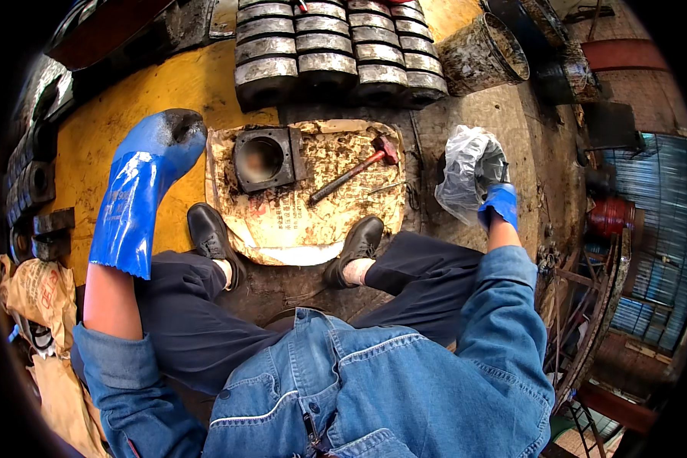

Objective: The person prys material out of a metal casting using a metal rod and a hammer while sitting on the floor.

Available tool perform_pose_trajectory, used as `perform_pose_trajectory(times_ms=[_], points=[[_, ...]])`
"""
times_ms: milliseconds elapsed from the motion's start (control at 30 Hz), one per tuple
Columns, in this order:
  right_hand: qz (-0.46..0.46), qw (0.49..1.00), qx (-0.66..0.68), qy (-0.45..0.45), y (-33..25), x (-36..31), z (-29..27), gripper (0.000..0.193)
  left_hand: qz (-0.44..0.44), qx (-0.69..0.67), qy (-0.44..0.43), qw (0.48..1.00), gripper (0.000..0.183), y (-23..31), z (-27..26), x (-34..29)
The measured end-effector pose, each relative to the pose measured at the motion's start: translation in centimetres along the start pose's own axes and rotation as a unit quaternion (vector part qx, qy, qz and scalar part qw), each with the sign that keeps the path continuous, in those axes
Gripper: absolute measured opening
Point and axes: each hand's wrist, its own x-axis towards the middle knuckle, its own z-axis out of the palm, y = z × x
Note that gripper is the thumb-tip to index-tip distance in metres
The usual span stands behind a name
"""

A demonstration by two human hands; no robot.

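Note:
My left hand (162, 137), in a long blue rubber glove with dark-stained fingertips, is raised at the left above the yellow floor. Its fingers look curled together, and whatever they may hold is hidden. On the right my right hand (500, 204), also blue-gloved, is closed on a thin dark handle (504, 172) at the rim of a container lined with a clear plastic bag (459, 177). Between my shoes, a stained paper sack (282, 221) lies flat. On it rest a square metal block with a round bore (264, 159) and a hammer with a red handle (349, 176).
Rows of stacked metal blocks (324, 65) stand at the far side. A dirty bucket (485, 57) is to their right. More metal parts (34, 183) and brown paper sacks (46, 298) line the left. A metal frame (588, 320) stands at the right.

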Motion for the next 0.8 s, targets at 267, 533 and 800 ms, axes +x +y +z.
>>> perform_pose_trajectory(times_ms=[267,533,800], points=[[-0.052,0.978,-0.125,-0.156,-6.2,-4.4,2.3,0.026,0.036,0.006,0.011,0.999,0.038,0.5,-1.1,-1.0],[-0.201,0.914,-0.039,-0.351,-18.2,-14.1,10.0,0.04,0.032,0.0,0.015,0.999,0.033,-0.7,-1.0,-0.3],[-0.648,0.488,-0.527,-0.253,-28.0,-25.5,23.3,0.036,-0.007,-0.017,-0.005,1.0,0.031,-1.4,-2.6,-1.3]])
